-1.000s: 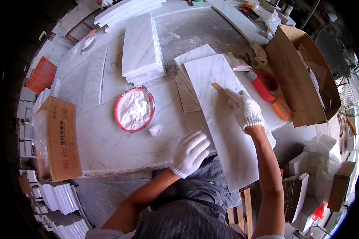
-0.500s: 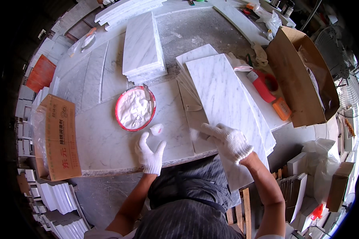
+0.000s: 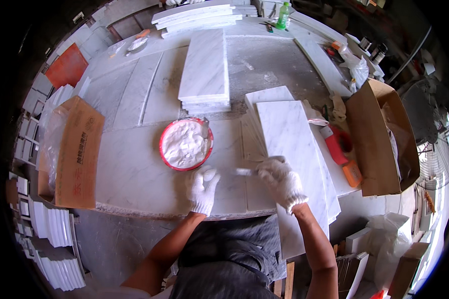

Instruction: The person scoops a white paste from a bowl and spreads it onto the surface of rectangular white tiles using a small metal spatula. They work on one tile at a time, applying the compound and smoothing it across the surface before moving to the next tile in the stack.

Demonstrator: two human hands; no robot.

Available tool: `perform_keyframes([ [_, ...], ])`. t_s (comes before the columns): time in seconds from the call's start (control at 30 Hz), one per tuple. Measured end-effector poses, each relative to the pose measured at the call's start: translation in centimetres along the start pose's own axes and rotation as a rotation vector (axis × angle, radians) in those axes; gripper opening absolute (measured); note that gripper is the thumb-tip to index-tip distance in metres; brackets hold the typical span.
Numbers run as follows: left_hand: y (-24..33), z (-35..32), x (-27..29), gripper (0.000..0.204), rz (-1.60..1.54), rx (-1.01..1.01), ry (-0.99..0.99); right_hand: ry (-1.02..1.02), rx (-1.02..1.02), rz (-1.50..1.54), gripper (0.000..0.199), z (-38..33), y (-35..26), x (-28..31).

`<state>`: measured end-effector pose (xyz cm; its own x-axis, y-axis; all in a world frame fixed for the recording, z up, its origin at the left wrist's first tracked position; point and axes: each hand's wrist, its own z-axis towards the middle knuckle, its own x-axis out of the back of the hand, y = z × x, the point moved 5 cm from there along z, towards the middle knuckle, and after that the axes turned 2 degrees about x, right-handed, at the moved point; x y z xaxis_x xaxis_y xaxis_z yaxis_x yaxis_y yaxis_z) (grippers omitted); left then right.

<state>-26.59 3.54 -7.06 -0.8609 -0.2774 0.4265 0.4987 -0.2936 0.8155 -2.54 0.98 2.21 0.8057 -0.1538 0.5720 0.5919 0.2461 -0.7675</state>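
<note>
left hand: white-gloved, at the near side of the red-rimmed bowl, fingers curled; whether they pinch anything, one cannot tell
right hand: white-gloved, over the top slab's left edge, closed on a pale tool
pale tool: blurred, pointing left, between the hands
bowl: on the table, filled with white paste
right side: orange box beside the open carton
</note>
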Motion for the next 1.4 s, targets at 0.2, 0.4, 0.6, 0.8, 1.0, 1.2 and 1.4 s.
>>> perform_keyframes([
  [0.2, -1.4, -1.3, 1.5, 0.031, -0.061, -0.016, -0.035, 0.016, -0.272, 0.196, 0.019, 4.2, -1.2, -4.3],
  [0.4, -1.0, -1.0, 2.1, 0.039, -0.011, 0.075, -0.096, 0.040, -0.035, 0.010, 0.020, 7.5, -2.4, -9.2],
  [0.6, -0.9, -0.9, 2.3, 0.039, 0.025, 0.051, -0.097, 0.072, -0.034, -0.120, 0.016, 8.6, -2.0, -11.8],
  [0.8, -1.0, -0.8, 2.2, 0.039, 0.010, 0.090, -0.100, 0.104, -0.025, -0.031, 0.017, 8.7, -0.6, -13.1],
  [1.0, -1.4, -0.8, 2.0, 0.038, -0.003, 0.121, -0.111, 0.028, -0.278, 0.199, 0.017, 8.6, 0.5, -13.7],
  [1.2, -1.8, -1.1, 2.0, 0.038, 0.038, 0.092, -0.113, 0.070, -0.216, 0.215, 0.019, 8.4, 0.6, -13.4],
  [1.4, -1.5, -1.0, 1.7, 0.035, -0.031, 0.165, -0.130, 0.055, -0.415, 0.443, 0.019, 7.9, 0.5, -11.9],
])
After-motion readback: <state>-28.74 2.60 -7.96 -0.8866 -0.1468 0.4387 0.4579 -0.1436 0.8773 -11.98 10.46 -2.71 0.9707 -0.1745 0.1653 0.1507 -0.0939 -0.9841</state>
